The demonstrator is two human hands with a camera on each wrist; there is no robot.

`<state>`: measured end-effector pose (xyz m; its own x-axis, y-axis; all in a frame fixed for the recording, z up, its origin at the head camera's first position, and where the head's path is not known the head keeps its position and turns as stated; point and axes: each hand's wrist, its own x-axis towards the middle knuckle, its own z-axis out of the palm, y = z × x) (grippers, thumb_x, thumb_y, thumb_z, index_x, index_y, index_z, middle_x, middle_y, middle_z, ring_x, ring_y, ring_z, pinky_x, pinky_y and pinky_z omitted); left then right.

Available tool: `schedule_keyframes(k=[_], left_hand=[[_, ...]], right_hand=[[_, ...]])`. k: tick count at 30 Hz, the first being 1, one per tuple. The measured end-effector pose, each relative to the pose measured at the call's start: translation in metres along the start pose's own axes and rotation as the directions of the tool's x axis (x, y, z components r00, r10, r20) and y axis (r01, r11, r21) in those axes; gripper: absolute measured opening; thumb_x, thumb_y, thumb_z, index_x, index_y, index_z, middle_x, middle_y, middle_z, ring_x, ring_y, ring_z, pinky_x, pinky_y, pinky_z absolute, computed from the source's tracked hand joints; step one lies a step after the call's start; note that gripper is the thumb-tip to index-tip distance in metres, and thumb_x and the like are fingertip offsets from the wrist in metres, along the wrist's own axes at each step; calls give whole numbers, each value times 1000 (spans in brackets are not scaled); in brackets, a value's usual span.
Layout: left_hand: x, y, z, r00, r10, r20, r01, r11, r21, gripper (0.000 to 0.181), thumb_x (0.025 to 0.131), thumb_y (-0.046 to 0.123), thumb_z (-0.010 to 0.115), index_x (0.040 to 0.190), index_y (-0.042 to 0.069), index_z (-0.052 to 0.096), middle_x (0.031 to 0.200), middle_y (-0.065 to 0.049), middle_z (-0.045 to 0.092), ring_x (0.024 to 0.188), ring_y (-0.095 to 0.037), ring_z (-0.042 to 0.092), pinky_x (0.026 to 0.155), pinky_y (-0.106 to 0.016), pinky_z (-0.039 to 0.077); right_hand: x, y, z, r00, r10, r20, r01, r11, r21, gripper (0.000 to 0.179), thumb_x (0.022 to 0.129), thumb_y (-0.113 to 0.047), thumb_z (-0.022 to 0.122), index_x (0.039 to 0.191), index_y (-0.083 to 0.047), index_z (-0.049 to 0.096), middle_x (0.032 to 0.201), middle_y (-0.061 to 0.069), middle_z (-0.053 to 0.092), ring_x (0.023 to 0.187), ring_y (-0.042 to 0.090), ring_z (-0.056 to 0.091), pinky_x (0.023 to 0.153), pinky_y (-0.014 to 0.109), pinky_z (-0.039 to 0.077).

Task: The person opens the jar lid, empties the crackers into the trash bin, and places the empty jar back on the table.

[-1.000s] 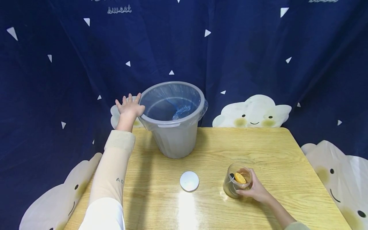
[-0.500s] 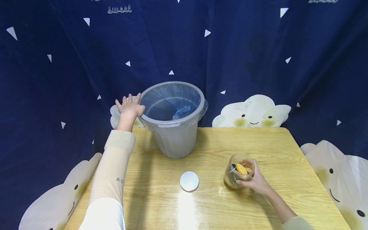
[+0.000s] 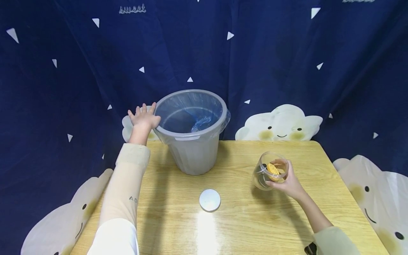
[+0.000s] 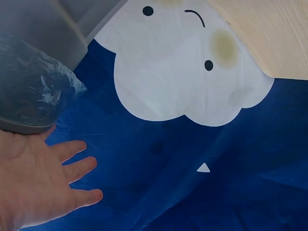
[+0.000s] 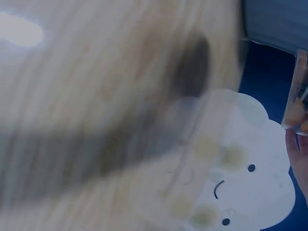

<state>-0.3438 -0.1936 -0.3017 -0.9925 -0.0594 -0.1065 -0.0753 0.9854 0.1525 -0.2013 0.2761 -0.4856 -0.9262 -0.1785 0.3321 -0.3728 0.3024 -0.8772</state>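
My right hand (image 3: 290,183) grips a clear jar (image 3: 262,179) near its rim, on the right side of the table. Round yellow biscuits (image 3: 273,169) and something dark show inside the jar, which hangs slightly tilted above the tabletop. In the right wrist view only an edge of the jar (image 5: 293,103) and part of the hand appear. My left hand (image 3: 144,120) rests against the left rim of a grey trash bin (image 3: 195,156), fingers spread. The left wrist view shows that palm (image 4: 33,178) beside the bin's rim. A blue-tinted plastic liner (image 3: 204,122) covers the bin's inside.
A round white lid (image 3: 210,200) lies flat on the wooden table (image 3: 178,219), in front of the bin. Behind the table hangs a dark blue curtain (image 3: 271,53) with white clouds and triangles. A dark object partly shows beneath the right sleeve (image 3: 333,241).
My right hand has raised the jar off the table and carried it away from me and slightly right. The left hand, bin and lid have stayed put.
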Motion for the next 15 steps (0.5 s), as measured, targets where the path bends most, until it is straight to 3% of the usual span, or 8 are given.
schedule_keyframes(k=[6,15], left_hand=[[0,0,-1,1000,3,-7,-3,1000,-5,65,90,30,31,148,13,7,150,-25,0,135,-45,-4,102,-63,-8],[0,0,0,1000,3,-5,-3,1000,-14,66,89,28,32,148,13,7,150,-25,-1,135,-45,-4,102,-63,-9]], right_hand=[[14,-15,-8,999,-30,-27,29,999,-15,77,67,13,71,128,6,24,121,17,39,105,9,43,75,15,46],[31,-36,-19,996,-45,-83,37,995,-97,79,65,12,73,128,5,25,118,16,42,101,11,44,75,13,42]])
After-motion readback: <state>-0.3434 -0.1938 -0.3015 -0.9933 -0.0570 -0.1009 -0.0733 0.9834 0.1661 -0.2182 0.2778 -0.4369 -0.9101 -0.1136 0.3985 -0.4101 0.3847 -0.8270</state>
